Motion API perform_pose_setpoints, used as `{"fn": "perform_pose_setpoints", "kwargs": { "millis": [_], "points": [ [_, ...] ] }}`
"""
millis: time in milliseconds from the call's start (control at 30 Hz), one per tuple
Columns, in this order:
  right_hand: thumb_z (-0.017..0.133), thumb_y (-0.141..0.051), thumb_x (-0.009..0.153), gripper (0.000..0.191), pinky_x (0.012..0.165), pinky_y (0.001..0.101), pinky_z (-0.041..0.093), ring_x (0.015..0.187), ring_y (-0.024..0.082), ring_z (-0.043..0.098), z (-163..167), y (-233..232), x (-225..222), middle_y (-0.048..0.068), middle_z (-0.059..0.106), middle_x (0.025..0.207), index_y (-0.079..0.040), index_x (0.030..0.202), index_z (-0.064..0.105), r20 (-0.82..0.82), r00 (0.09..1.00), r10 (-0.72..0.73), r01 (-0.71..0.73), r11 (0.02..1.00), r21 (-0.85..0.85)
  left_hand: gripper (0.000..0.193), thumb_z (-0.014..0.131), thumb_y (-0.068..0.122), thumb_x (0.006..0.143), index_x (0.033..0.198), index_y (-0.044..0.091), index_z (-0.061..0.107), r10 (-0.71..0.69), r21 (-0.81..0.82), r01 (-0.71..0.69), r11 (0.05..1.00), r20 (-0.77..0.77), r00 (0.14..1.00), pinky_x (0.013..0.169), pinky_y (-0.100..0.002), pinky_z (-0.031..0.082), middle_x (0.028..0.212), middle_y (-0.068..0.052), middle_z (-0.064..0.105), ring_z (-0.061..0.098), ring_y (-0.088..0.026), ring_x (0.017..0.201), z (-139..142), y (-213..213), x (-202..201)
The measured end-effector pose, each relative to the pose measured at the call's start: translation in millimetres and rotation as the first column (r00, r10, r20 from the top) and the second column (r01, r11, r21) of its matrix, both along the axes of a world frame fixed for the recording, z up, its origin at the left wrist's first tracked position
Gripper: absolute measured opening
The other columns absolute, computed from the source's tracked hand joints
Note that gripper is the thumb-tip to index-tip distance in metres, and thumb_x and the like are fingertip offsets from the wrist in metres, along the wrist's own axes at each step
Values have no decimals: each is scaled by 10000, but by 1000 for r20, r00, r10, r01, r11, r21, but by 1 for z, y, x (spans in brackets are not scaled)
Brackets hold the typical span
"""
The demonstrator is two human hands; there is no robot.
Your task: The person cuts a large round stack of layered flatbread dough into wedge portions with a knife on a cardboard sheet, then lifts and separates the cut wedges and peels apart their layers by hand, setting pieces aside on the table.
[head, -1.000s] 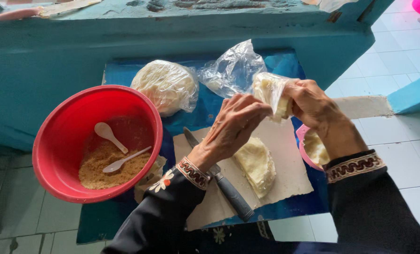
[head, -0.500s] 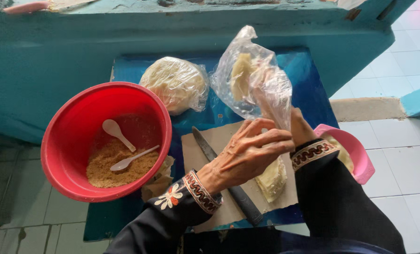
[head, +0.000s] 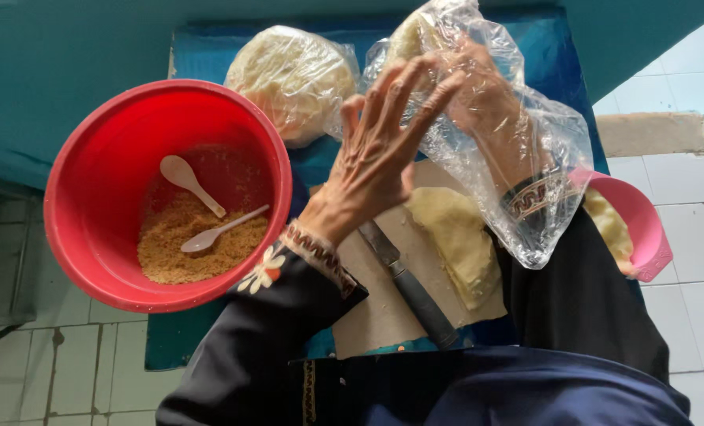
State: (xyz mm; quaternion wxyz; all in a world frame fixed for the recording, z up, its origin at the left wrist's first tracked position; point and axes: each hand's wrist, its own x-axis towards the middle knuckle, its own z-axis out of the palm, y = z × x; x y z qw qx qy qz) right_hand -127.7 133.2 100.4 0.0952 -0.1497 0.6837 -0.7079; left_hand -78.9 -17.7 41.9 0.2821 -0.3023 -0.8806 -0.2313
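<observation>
- Clear plastic bag [head: 526,181] sits at 1 o'clock of the frame, pulled like a sleeve over the right hand [head: 486,91]; that hand is inside it, fingers curled round a pale dough lump [head: 415,35] at the bag's top end — probably so the dough is handled through film, not bare skin.
- Left hand [head: 383,150] is at centre, fingers spread wide, holding nothing, palm against the bag's outer side at its 9 o'clock; looks like it steadies or smooths the film.
- Below the bag, at 6 o'clock: folded dough sheet [head: 454,241] on a paper sheet [head: 376,308], knife [head: 407,284] lying beside it, within reach.
- Second wrapped dough mound [head: 293,75] at 11 o'clock, kept covered.
- Red bowl [head: 91,189] at 9 o'clock holds brown crumbs [head: 186,244] and two white spoons [head: 202,209]. Pink bowl [head: 636,229] at 3 o'clock.
- Versus half a second ago: bag is further down the right wrist, left hand has lifted off the paper and opened up, and the view is closer.
</observation>
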Motion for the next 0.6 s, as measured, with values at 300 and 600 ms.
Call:
{"fn": "perform_pose_setpoints", "kwargs": {
  "millis": [300,600],
  "points": [
    [599,-242,1079,327,872,408,539,1019,220,662,-21,5,-25,121,670,1163,-18,1317,603,-177,984,15,30,968,250,692,614,22,956,1589,211,407,294,-47,-302,952,-129,947,993,-487,500,1594,6,455,497,-297,1424,-10,-1,-40],
    [720,-263,850,708,1111,521,402,1311,500,499,-33,79,89,391,510,1376,205,1337,508,-569,632,526,320,492,810,576,615,15,940,1502,104,524,344,33,-343,939,-119,931,1093,-449,517,1469,-104,544,504,-347,1365,-21,10,-71]
  ]
}}
